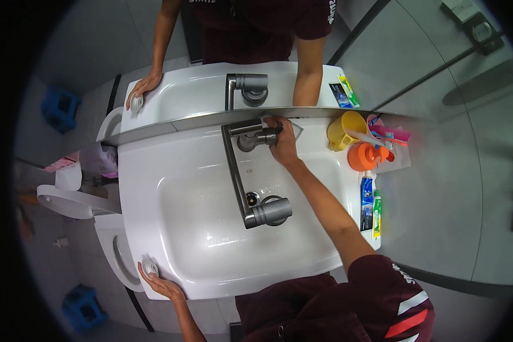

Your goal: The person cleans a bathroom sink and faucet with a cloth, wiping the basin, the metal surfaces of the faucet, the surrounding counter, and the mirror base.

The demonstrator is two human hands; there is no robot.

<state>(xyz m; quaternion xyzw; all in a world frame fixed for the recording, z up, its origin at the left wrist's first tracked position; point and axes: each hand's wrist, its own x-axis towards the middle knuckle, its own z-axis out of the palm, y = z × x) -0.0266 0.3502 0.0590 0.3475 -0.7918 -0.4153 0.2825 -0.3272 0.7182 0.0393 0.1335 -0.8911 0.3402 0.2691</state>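
My right hand reaches behind the dark grey swivel faucet, at its base by the mirror's lower edge. Its fingers are partly hidden, and something pale and flat shows beside them; what it is I cannot tell. My left hand rests at the near left corner of the white washbasin, its fingers around the side of a small white container standing on the rim. The faucet's ribbed head hangs over the basin near the drain. Wet spots show on the basin floor.
A yellow mug, a pink cup with toothbrushes and an orange pump bottle stand at the back right. Toothpaste tubes lie along the right rim. A mirror rises behind; a toilet stands left.
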